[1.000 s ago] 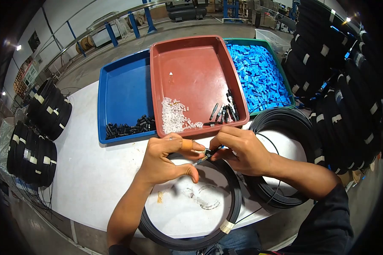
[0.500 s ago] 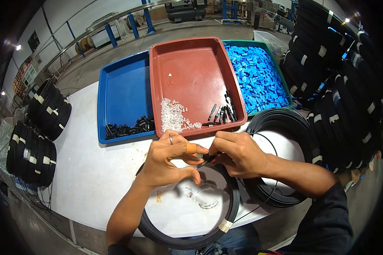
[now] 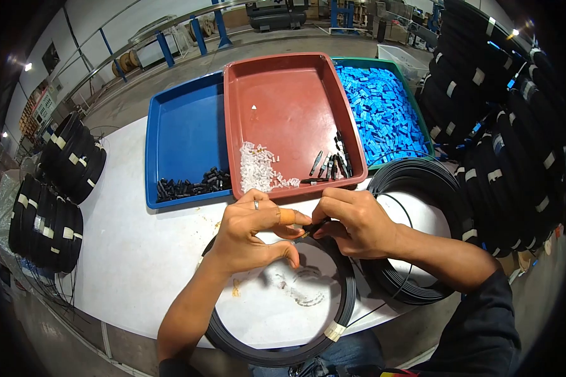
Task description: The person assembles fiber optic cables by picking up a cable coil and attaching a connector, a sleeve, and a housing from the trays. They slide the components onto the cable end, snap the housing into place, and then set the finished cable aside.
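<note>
My left hand (image 3: 251, 229), with an orange bandage and a ring on its fingers, pinches one end of a small black connector (image 3: 310, 229). From the other side my right hand (image 3: 358, 223) grips the same piece between thumb and fingers. The fingertips meet and hide most of it, so its exact shape cannot be made out. Below both hands lies a coil of black cable (image 3: 344, 283), bound with a pale tape tag (image 3: 334, 331), at the front edge of the white table (image 3: 132, 251).
Ahead stand a blue tray (image 3: 185, 125) with black parts, a red tray (image 3: 283, 94) with clear pieces and black connectors, and a green tray (image 3: 415, 110) full of blue parts (image 3: 377, 107). A larger cable coil (image 3: 390, 292) lies right. Taped coils (image 3: 47, 223) are stacked on both sides.
Both hands stay closed on the black connector, with only a slight shift of the fingers. The whole view has moved a little.
</note>
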Motion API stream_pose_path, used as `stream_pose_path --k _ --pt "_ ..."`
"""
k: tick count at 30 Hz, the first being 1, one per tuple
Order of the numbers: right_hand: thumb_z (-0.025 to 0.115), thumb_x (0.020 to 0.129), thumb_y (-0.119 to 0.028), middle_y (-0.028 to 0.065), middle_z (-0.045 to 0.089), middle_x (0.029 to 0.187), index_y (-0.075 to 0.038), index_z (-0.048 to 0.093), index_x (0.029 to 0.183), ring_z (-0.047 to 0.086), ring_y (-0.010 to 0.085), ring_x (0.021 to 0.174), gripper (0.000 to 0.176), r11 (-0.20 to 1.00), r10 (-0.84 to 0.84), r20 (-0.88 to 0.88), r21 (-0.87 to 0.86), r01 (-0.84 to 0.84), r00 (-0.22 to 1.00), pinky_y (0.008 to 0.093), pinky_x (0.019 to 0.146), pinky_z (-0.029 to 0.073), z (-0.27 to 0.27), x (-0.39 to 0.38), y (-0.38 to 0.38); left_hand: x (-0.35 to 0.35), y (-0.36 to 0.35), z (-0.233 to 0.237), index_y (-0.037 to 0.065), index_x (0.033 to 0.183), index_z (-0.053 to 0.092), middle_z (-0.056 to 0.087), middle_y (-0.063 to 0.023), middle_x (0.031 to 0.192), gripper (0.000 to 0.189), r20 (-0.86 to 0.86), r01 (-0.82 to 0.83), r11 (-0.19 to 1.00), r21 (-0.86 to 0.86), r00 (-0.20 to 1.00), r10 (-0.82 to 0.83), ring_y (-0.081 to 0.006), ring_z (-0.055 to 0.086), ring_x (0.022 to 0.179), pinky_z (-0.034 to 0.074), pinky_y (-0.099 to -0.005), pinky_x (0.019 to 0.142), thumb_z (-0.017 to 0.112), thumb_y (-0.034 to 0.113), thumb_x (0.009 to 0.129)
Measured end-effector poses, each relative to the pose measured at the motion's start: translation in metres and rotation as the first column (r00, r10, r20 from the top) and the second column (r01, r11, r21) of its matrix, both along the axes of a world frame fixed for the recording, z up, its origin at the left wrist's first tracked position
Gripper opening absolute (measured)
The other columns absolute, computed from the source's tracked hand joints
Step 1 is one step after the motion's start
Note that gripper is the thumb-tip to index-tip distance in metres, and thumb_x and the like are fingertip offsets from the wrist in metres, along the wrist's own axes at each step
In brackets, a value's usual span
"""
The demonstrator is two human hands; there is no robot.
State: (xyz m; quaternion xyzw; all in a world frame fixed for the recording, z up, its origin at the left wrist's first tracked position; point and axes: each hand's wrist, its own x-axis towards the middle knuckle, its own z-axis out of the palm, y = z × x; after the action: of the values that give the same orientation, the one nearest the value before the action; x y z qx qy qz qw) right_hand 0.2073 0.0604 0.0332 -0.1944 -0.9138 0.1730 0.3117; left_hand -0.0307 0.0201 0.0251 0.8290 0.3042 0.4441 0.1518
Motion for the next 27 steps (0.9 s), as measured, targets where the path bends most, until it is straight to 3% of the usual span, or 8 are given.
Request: stream_pose_path --k 9,11,15,18,21,24,26,27 --pt "0.076 0.074 0.001 0.0085 0.060 0.086 -0.005 0.061 0.091 0.066 0.0313 0.072 0.024 1.000 0.017 -0.027 -0.011 -0.017 0.999 0.0424 0.060 0.051 0.000 -0.001 0.001 -0.002 0.002 -0.001 0.013 0.099 0.079 0.078 0.0045 0.075 0.047 0.030 0.002 1.000 0.012 1.000 -0.003 -0.0044 0.069 0.070 0.040 -0.0264 0.077 0.096 0.024 0.056" --pt "0.076 0.075 0.000 0.0083 0.060 0.085 -0.005 0.061 0.090 0.065 0.0311 0.072 0.023 1.000 0.013 -0.032 0.013 -0.013 0.999 0.0426 0.059 0.051 0.001 -0.001 0.001 -0.002 0.002 -0.001 0.008 0.096 0.078 0.077 -0.0010 0.074 0.055 0.005 -0.007 0.999 0.033 1.000 0.007 -0.0098 0.073 0.070 0.041 -0.0283 0.074 0.096 0.037 0.054" --pt "0.076 0.075 0.000 0.0083 0.060 0.085 -0.005 0.061 0.090 0.065 0.0313 0.072 0.022 1.000 0.008 -0.033 -0.012 -0.008 0.999 0.0427 0.059 0.050 0.000 -0.001 0.001 -0.003 0.002 -0.001 0.008 0.096 0.078 0.077 -0.0011 0.074 0.053 -0.007 0.003 0.999 0.044 1.000 -0.003 -0.0096 0.072 0.069 0.040 -0.0283 0.074 0.097 0.035 0.054" --pt "0.077 0.075 -0.001 0.0083 0.060 0.085 -0.005 0.062 0.091 0.066 0.0311 0.073 0.022 1.000 -0.010 -0.023 -0.002 0.010 1.000 0.0424 0.059 0.051 -0.002 -0.001 0.000 -0.004 0.002 -0.001 0.013 0.100 0.078 0.077 0.0048 0.075 0.048 -0.005 0.005 0.999 0.037 1.000 -0.004 -0.0044 0.070 0.070 0.039 -0.0261 0.076 0.096 0.027 0.057" --pt "0.077 0.076 -0.005 0.0090 0.061 0.088 -0.005 0.062 0.094 0.066 0.0322 0.074 0.024 1.000 0.004 0.014 -0.018 -0.004 1.000 0.0436 0.061 0.051 -0.002 0.000 0.001 -0.003 0.001 0.002 0.013 0.100 0.078 0.078 0.0045 0.075 0.049 -0.037 0.018 0.999 0.032 0.999 -0.017 -0.0062 0.070 0.069 0.039 -0.0266 0.075 0.096 0.028 0.057" --pt "0.073 0.080 -0.013 0.0114 0.062 0.093 -0.004 0.060 0.103 0.067 0.0346 0.078 0.028 0.998 0.062 0.186 -0.038 -0.056 0.981 0.0462 0.065 0.053 -0.003 -0.001 0.002 -0.007 0.004 0.001 0.013 0.098 0.077 0.077 0.0045 0.076 0.050 -0.054 0.023 1.000 -0.008 0.998 -0.023 -0.0089 0.068 0.068 0.040 -0.0278 0.074 0.097 0.031 0.055" --pt "0.071 0.079 -0.012 0.0126 0.063 0.093 -0.003 0.059 0.107 0.068 0.0351 0.078 0.032 0.989 0.118 0.325 0.042 -0.139 0.938 0.0458 0.066 0.055 0.000 -0.002 -0.002 -0.011 0.006 0.002 0.012 0.096 0.076 0.076 0.0034 0.077 0.054 -0.102 0.165 0.981 -0.099 0.979 -0.175 -0.0115 0.066 0.068 0.040 -0.0288 0.073 0.097 0.040 0.054" --pt "0.071 0.077 -0.011 0.0135 0.063 0.092 -0.003 0.058 0.108 0.069 0.0357 0.078 0.035 0.988 0.132 0.375 0.027 -0.153 0.917 0.0460 0.067 0.056 0.001 -0.002 -0.003 -0.013 0.008 0.001 0.006 0.087 0.075 0.075 -0.0017 0.076 0.068 -0.129 0.176 0.981 -0.076 0.974 -0.185 -0.0154 0.066 0.067 0.042 -0.0331 0.072 0.091 0.063 0.053"
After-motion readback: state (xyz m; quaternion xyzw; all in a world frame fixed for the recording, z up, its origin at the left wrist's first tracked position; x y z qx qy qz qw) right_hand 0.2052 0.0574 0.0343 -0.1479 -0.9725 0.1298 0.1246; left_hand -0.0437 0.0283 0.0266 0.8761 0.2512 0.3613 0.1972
